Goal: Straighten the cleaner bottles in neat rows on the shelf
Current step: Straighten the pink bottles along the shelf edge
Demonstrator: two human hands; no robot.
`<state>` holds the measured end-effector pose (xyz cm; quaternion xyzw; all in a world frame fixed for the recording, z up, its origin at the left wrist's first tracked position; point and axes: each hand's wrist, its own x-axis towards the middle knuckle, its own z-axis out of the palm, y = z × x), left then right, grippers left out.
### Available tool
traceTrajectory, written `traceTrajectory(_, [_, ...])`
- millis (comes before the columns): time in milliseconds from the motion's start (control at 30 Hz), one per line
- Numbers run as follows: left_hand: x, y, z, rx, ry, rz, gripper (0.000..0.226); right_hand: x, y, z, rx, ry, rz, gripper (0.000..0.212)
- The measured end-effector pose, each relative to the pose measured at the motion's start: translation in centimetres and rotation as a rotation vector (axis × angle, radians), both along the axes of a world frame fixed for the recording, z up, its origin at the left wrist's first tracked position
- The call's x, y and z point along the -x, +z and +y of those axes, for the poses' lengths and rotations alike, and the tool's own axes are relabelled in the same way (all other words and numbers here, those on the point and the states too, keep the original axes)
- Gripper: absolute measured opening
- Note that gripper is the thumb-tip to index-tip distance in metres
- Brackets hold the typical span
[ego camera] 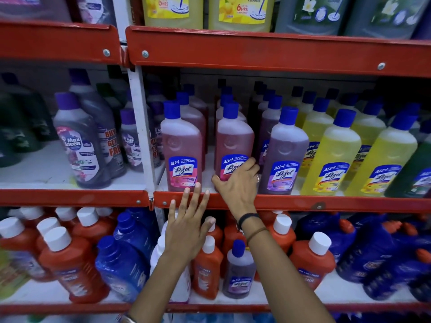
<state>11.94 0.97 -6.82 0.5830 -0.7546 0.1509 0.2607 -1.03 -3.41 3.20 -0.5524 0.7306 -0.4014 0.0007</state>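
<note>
On the middle shelf (326,202) stand rows of blue-capped cleaner bottles: pink ones, then purple, then yellow. My right hand (238,185) wraps the base of the second front pink bottle (233,138), thumb on its left side and fingers across its label. Left of it stands another front pink bottle (180,145). My left hand (186,226) is spread flat with fingers apart, just below that bottle, its fingertips over the shelf's red front lip; it holds nothing. A purple bottle (285,150) stands just right of my right hand.
Yellow bottles (333,152) fill the shelf to the right. Grey-purple bottles (79,141) stand in the left bay beyond a white upright (142,127). The lower shelf holds orange, blue and one small purple bottle (238,269). Large jugs sit on the top shelf.
</note>
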Motion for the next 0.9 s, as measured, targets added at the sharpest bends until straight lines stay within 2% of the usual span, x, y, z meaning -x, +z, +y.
traceTrajectory(200, [0.0, 0.0, 0.0, -0.021, -0.017, 0.018, 0.069, 0.0, -0.3, 1.6, -0.011, 0.004, -0.009, 0.111])
traceTrajectory(333, [0.0, 0.1, 0.3, -0.083, -0.024, 0.039, 0.070, 0.2, -0.4, 2.2, 0.012, 0.006, -0.030, 0.105])
traceTrajectory(433, [0.2, 0.9, 0.9, -0.149, -0.161, 0.217, 0.066, 1.1, -1.5, 2.8, 0.098, 0.117, -0.089, 0.095])
traceTrajectory(567, [1.4, 3.7, 2.3, -0.250, -0.563, 0.558, 0.073, 2.4, -2.8, 4.3, 0.205, 0.383, -0.405, 0.086])
traceTrajectory(667, [2.5, 5.6, 1.5, -0.361, -0.599, 0.796, 0.083, 3.3, -2.8, 4.6, 0.181, 0.472, -0.516, 0.078])
traceTrajectory(767, [2.9, 7.2, 0.4, -0.550, -0.625, 1.134, 0.084, 4.5, -2.4, 4.3, 0.142, 0.548, -0.574, 0.056])
traceTrajectory(800, [2.9, 7.5, 0.2, -0.590, -0.636, 1.177, 0.083, 4.9, -2.4, 4.1, 0.128, 0.561, -0.595, 0.055])
traceTrajectory(900, [3.0, 7.9, -0.1, -0.651, -0.665, 1.145, 0.083, 5.8, -3.0, 3.4, 0.103, 0.602, -0.660, 0.064])
